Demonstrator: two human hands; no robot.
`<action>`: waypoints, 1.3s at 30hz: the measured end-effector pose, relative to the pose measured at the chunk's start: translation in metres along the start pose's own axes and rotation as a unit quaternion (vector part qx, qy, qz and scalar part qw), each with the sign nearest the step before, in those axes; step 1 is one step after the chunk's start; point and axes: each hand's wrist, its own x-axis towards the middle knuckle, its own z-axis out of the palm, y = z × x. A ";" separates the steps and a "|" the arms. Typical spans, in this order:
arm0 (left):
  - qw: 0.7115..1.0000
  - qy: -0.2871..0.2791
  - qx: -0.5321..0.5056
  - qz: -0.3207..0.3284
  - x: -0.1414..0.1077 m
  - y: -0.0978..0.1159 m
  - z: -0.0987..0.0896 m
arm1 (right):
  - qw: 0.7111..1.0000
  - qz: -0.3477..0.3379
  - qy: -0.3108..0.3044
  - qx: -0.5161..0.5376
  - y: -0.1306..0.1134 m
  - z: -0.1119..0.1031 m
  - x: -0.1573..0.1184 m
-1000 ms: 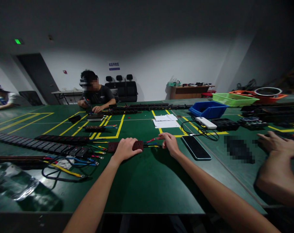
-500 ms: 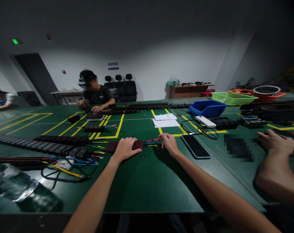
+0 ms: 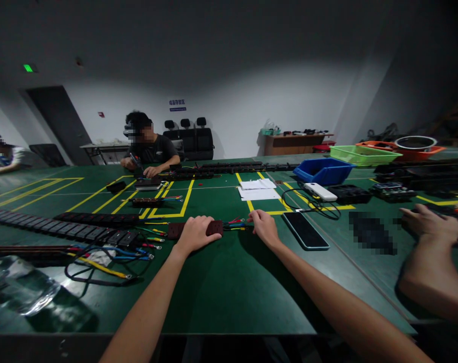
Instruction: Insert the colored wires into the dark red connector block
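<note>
A long dark red block (image 3: pixel 173 230) lies flat on the green table in front of me. My left hand (image 3: pixel 194 233) is closed over its middle, with the thumb along the near right side. From the block's right end come several thin coloured wires (image 3: pixel 234 228), red, blue, green and yellow, with metal lugs at their tips. At the ends of these wires my right hand (image 3: pixel 265 228) has its fingers curled together. Whatever lies between those fingertips is hidden or too small to name. A phone (image 3: pixel 305 231) rests to the right of this hand.
Cable strips (image 3: pixel 62 225) and a clear bottle (image 3: pixel 20 287) lie left. White papers (image 3: pixel 258 190), a blue bin (image 3: pixel 323 170) and a white power bank (image 3: pixel 320 191) with black cable stand beyond my right hand. A co-worker's hand (image 3: pixel 433 222) is at right; another person (image 3: pixel 153 146) works opposite.
The view has shifted very slightly. Both my hands and the dark red block stay nearly where they were; the right fingers have moved a little at the wire ends.
</note>
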 end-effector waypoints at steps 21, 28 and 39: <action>1.000 0.005 -0.001 0.000 0.000 -0.001 0.001 | 0.993 0.044 -0.042 -0.101 -0.007 -0.007 -0.001; 1.000 0.004 0.002 0.005 0.000 -0.002 0.002 | 0.994 0.022 -0.054 -0.095 -0.009 -0.002 -0.004; 1.000 0.000 0.004 0.001 0.000 -0.001 0.000 | 1.000 0.002 -0.005 0.009 0.001 0.000 0.002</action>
